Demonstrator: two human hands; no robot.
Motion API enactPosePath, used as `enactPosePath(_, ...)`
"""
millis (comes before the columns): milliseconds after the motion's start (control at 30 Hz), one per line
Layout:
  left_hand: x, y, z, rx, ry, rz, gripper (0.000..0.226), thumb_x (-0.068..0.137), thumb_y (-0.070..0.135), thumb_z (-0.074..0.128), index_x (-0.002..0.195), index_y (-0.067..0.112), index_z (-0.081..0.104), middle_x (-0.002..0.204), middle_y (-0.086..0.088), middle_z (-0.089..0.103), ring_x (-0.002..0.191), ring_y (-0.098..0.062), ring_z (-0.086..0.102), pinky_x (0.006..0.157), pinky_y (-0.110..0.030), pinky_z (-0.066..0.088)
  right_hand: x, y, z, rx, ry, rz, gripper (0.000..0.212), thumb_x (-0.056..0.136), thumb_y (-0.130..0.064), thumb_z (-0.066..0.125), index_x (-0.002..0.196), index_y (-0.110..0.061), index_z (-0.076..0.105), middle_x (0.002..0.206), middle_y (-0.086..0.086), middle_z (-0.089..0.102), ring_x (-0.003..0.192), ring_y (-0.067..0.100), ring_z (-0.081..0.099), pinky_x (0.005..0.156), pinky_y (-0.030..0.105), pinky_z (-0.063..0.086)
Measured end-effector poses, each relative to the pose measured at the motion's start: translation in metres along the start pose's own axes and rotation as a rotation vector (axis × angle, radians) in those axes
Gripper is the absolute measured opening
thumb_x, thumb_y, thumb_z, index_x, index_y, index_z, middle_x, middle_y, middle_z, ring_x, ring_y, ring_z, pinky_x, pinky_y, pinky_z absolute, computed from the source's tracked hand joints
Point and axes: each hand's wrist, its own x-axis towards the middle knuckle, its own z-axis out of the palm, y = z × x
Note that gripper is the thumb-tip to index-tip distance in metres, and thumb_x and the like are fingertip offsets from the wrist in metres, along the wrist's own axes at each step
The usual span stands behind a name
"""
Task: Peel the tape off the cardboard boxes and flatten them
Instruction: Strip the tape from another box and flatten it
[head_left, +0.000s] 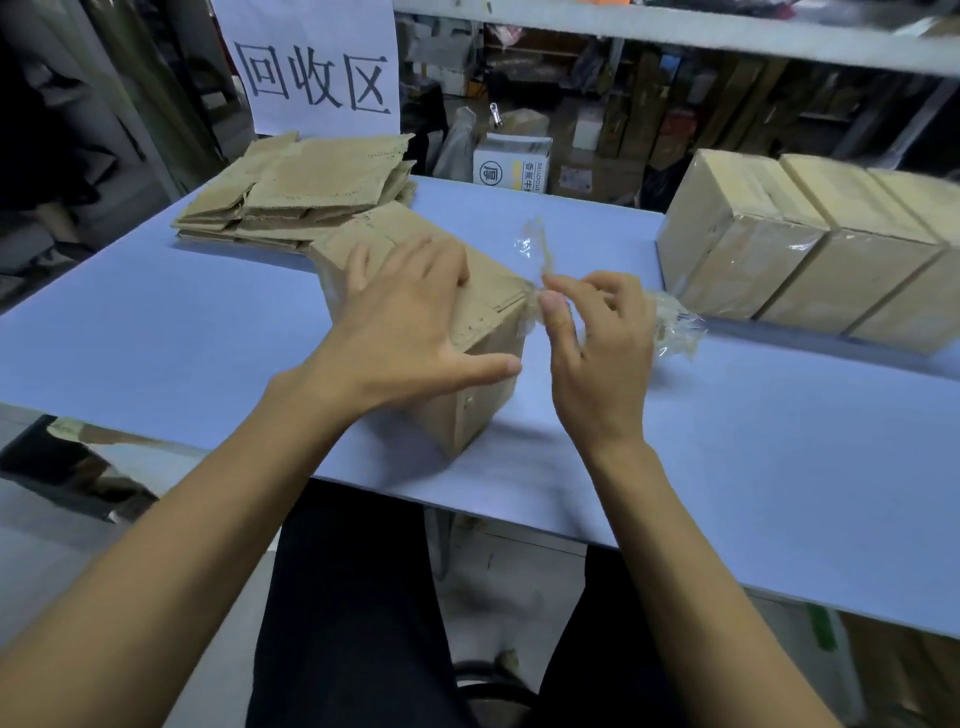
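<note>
A brown cardboard box (478, 405) stands on the blue table (208, 343) in front of me. My left hand (400, 332) lies spread flat over the box's top, fingers straight, thumb along its near edge. Just right of the box's top corner, my right hand (597, 343) pinches a strip of clear tape (535, 247) between thumb and forefinger. The strip rises crumpled above the fingers and still clings to the box corner. A wad of peeled clear tape (675, 327) lies on the table behind the right hand.
A pile of flattened cardboard (296, 197) lies at the table's far left, below a white paper sign (311, 67). Three taped boxes (810, 249) stand in a row at the far right. Shelves with clutter fill the background.
</note>
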Motion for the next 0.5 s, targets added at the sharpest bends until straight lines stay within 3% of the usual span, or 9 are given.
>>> enactPosePath(100,-0.002,-0.005,0.001,-0.063,-0.008,0.016,0.081,0.059,0.071,0.042,0.126,0.027,0.049,0.127,0.007,0.050,0.131,-0.016,0.038,0.115,-0.057,0.010,0.006,-0.004,-0.002,0.164,-0.205,0.090,0.027,0.089,-0.039,0.066,0.108,-0.020,0.071,0.094,-0.002,0.060,0.080,0.001,0.055,0.075,0.013,0.044)
enactPosePath(200,-0.007,-0.010,-0.004,-0.061,-0.100,0.056,0.089,0.060,0.067,0.037,0.147,0.051,0.033,0.157,0.002,0.032,0.149,-0.016,0.016,0.116,-0.056,-0.001,0.020,-0.004,-0.014,0.430,-0.349,0.269,0.011,0.087,-0.011,0.074,0.089,-0.019,0.067,0.078,-0.004,0.064,0.069,0.006,0.060,0.070,0.024,0.054)
enactPosePath(300,-0.009,-0.019,-0.010,-0.126,-0.138,0.117,0.076,0.065,0.067,0.042,0.141,0.060,0.036,0.160,0.007,0.030,0.152,-0.021,0.001,0.117,-0.057,-0.003,0.044,0.004,-0.039,0.456,-0.291,0.299,0.019,0.088,0.000,0.069,0.075,-0.013,0.065,0.070,0.000,0.063,0.064,0.012,0.060,0.063,0.027,0.057)
enactPosePath(400,-0.009,-0.026,-0.012,-0.217,-0.190,0.187,0.066,0.070,0.062,0.051,0.134,0.069,0.037,0.159,0.020,0.027,0.152,-0.017,-0.008,0.118,-0.062,-0.002,0.068,0.019,-0.068,0.285,-0.115,0.249,0.012,0.088,-0.011,0.069,0.078,-0.016,0.065,0.074,0.004,0.065,0.068,0.017,0.064,0.065,0.033,0.060)
enactPosePath(500,-0.005,-0.027,-0.008,-0.325,-0.205,0.239,0.066,0.069,0.053,0.058,0.133,0.064,0.045,0.155,0.029,0.031,0.151,-0.014,-0.002,0.119,-0.061,0.004,0.088,0.044,-0.084,0.049,-0.009,0.226,0.009,0.089,-0.022,0.069,0.088,-0.014,0.069,0.080,0.003,0.068,0.072,0.018,0.066,0.070,0.032,0.057)
